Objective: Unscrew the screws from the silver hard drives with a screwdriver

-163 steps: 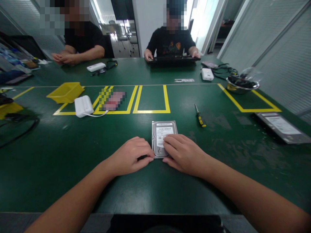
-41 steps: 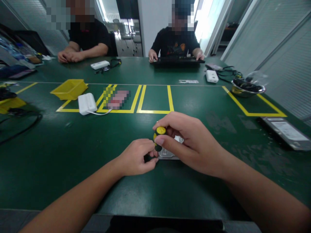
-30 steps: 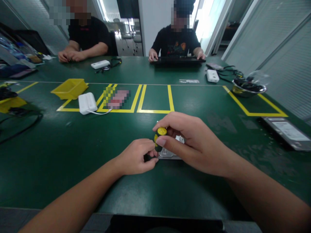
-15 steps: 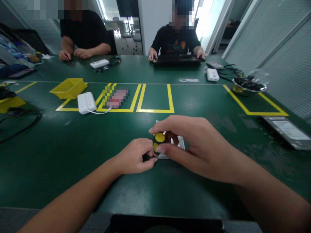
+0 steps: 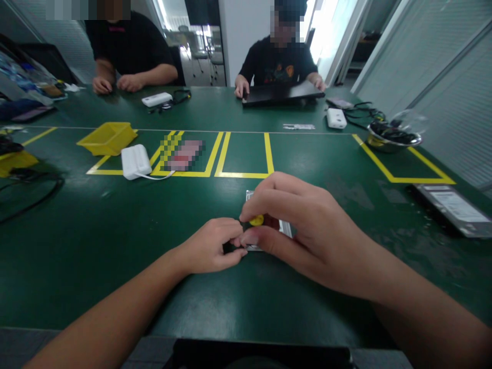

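Note:
A screwdriver (image 5: 257,220) with a black and yellow handle is seen from its butt end, just right of the middle of the head view. My right hand (image 5: 303,225) is closed round this handle, thumb in front and fingers behind. Below it a flat silver metal piece (image 5: 286,229) lies on the table, mostly covered by my hand. My left hand (image 5: 215,246) rests at the left edge of that piece, fingers curled and thumb drawn in close to the screwdriver. What its fingertips grip is hidden, as is the screwdriver's tip.
A hard drive (image 5: 453,210) lies at the right. Farther back are a bowl of dark items (image 5: 392,143), a yellow bin (image 5: 108,138) and a white power bank (image 5: 136,162) cabled to a phone (image 5: 186,155). Across the green table (image 5: 96,230) sit two people, one holding a black panel (image 5: 284,94).
My right hand has turned about the screwdriver handle, its fingers now covering more of it. My left hand stays nearly still. Across the table, the person's black panel has tilted up.

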`<state>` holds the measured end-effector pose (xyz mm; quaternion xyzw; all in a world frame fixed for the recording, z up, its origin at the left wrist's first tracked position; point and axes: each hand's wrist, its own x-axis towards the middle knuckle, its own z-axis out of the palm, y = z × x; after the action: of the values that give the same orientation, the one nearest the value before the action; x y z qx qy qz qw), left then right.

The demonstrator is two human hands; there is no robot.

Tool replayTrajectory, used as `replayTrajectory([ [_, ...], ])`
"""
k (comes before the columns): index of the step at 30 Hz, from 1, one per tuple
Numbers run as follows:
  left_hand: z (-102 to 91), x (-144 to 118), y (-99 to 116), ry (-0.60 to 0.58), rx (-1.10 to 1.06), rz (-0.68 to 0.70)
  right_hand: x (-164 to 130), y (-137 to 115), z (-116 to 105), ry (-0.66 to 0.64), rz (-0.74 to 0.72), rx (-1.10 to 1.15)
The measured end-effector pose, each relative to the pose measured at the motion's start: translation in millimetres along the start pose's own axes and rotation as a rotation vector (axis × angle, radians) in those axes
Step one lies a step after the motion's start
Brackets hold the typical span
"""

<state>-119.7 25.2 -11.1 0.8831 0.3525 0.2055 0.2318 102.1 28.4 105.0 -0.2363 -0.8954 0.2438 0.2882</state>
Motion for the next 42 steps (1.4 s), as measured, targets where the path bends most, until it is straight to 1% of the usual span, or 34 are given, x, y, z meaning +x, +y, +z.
replayTrajectory([
  [3,0.9,-0.8,-1.2,0.040,0.030,0.048,0.2,0.6,-1.4,-0.011,-0.022,-0.011],
  [6,1.6,-0.9,-3.1,0.058,0.011,0.083,-0.9,-0.2,-5.0,-0.049,-0.057,0.005],
  [11,-0.3,0.5,-2.6,0.084,-0.009,0.123,-3.7,-2.4,-6.5,-0.059,-0.092,0.049],
  [16,-2.2,0.1,-0.2,0.044,0.010,0.068,-2.0,-2.7,-2.7,-0.040,-0.061,0.062],
  [20,-0.6,-0.4,-2.1,0.067,0.015,0.080,-1.3,0.3,-2.7,-0.022,-0.093,0.049],
  [27,-1.3,0.3,-2.1,0.086,0.006,0.087,-2.1,-1.6,-5.9,-0.065,-0.115,0.054],
  [31,-1.6,-0.6,-2.8,0.048,0.021,0.061,-0.9,-1.6,-2.9,-0.032,-0.091,0.053],
  [37,-0.2,-0.8,-3.3,0.052,0.026,0.068,-2.3,2.2,-2.0,0.037,-0.094,-0.022],
  [42,0.4,-0.4,-3.8,0.077,0.035,0.109,-4.1,2.5,-4.1,-0.021,-0.094,0.018],
])
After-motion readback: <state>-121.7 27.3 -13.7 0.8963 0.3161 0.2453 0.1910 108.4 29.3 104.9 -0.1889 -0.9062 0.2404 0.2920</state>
